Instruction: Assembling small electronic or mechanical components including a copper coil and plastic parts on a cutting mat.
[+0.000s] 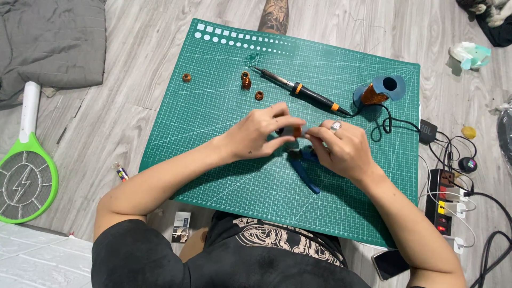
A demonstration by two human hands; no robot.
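The person sits on the floor with a big green cutting mat (213, 133) in front. Both hands meet over the middle of it. The left hand (256, 136) and the right hand (341, 146) pinch one small grey and copper-coloured part (294, 130) between the fingertips, each closed on one end of it. Held from two sides like that, the little part looks steady and lifted off the mat, close under the eyes.

Just under the hands, a pair of blue-handled pliers (306, 170) lies on the mat, easy to grab.

Past the hands, away from the body, a soldering iron (298, 89) lies flat, its tip pointing away from the fingers. Its blue stand (385, 89) sits beyond the right hand. Three small copper coils (246, 80) rest beyond the left hand, a little apart from one another.

The mat has lots of bare room on the left-hand side. On the right-hand side there is less, as black cables (389, 125) curl on the mat there. Just off that edge sits a power strip (441, 200). A green racket-shaped bug zapper (24, 170) lies on the floor, well off to the left.
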